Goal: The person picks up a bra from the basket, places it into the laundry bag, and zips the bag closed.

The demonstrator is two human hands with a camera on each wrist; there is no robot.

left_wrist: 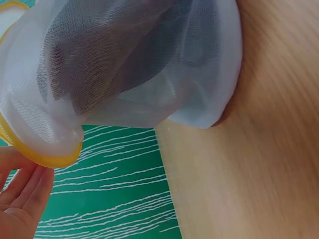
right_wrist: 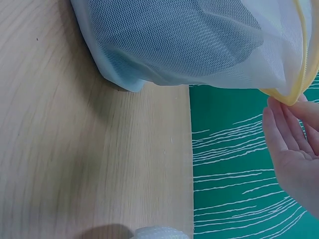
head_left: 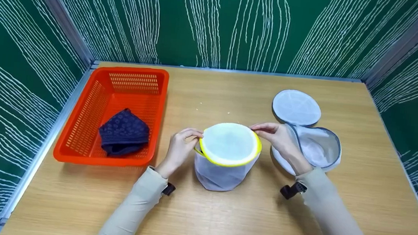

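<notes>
Wooden tabletop: left grip and right grip pinch a yellow-rimmed bag.

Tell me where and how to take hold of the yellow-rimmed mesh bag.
Best by its yellow rim, pinched from left and right, as the left hand and right hand have it: the rim keeps a rounded outline, while the see-through mesh wall below creases and would likely give.

Left-wrist view: we cannot identify the dark contents of the mesh bag, upper left; left hand cropped, lower left.
</notes>
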